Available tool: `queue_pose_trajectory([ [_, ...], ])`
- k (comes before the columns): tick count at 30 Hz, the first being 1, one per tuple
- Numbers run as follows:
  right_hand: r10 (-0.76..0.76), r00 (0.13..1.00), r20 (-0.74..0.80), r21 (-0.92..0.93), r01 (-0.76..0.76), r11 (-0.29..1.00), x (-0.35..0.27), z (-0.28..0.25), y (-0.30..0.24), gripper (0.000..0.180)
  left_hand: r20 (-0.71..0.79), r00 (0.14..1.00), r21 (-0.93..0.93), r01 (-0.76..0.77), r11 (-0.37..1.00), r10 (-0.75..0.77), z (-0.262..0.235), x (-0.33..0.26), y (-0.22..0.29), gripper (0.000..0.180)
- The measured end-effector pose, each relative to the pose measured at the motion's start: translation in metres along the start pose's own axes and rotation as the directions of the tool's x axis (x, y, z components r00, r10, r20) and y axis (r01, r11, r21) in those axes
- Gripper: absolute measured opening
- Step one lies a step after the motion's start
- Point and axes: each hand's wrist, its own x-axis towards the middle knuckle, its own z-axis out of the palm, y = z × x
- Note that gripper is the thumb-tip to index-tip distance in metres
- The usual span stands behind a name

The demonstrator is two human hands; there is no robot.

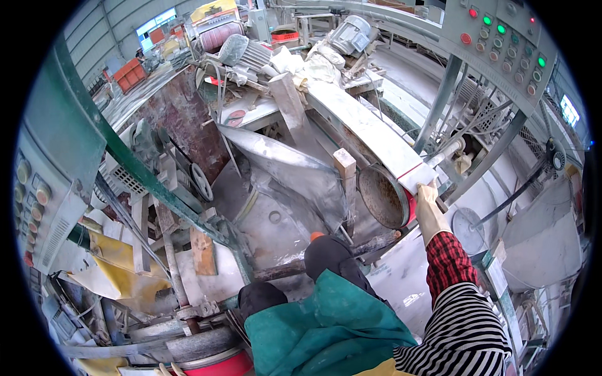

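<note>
A long white slab point(370, 128) runs from the cluttered bench at the back toward my right side, with a thin red line across its near end. My right hand point(427, 194), in a pale glove, is closed on that near end. Beneath the slab's end is a round, rust-stained drum point(384, 195) with a red side. At the bottom edge, a few pale fingertips of my left hand point(169, 370) show beside a red-sided round part point(219, 365); the rest is cut off, and whether they grip anything is hidden.
A button panel with lit lamps point(501, 47) stands at the upper right, another control box point(53, 200) at the left. A green frame bar point(135, 169) slants past my left. A wooden post point(346, 182) and a grey sheet point(282, 160) stand ahead. Motors point(351, 34) lie at the back.
</note>
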Motion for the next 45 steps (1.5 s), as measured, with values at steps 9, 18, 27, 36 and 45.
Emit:
queue_pose_trajectory([
  [9, -0.169, 0.979, 0.11, 0.128, 0.154, 0.98, -0.001, 0.0, 0.001, 0.065, -0.016, 0.999, -0.016, 0.047, 0.999, -0.048, 0.0, -0.004, 0.013, 0.045],
  [18, -0.011, 0.946, 0.324, -0.054, 0.03, 0.998, -0.037, -0.012, -0.031, 0.088, 0.006, 0.996, -0.047, 0.093, 0.995, -0.093, 0.004, -0.012, 0.007, 0.045],
  [27, 0.201, 0.897, 0.393, -0.465, 0.005, 0.885, -0.025, -0.009, -0.036, 0.072, 0.006, 0.992, -0.039, 0.122, 0.992, -0.122, -0.023, -0.008, 0.033, 0.046],
  [36, -0.12, 0.684, 0.719, -0.316, 0.476, 0.82, -0.143, 0.058, -0.121, 0.056, 0.029, 0.983, -0.007, 0.181, 0.984, -0.18, -0.015, -0.016, 0.03, 0.045],
  [45, -0.008, 0.187, 0.982, -0.038, 0.244, 0.969, -0.297, 0.184, -0.08, 0.053, -0.047, 0.986, -0.041, 0.156, 0.987, -0.157, -0.013, -0.013, 0.042, 0.04],
])
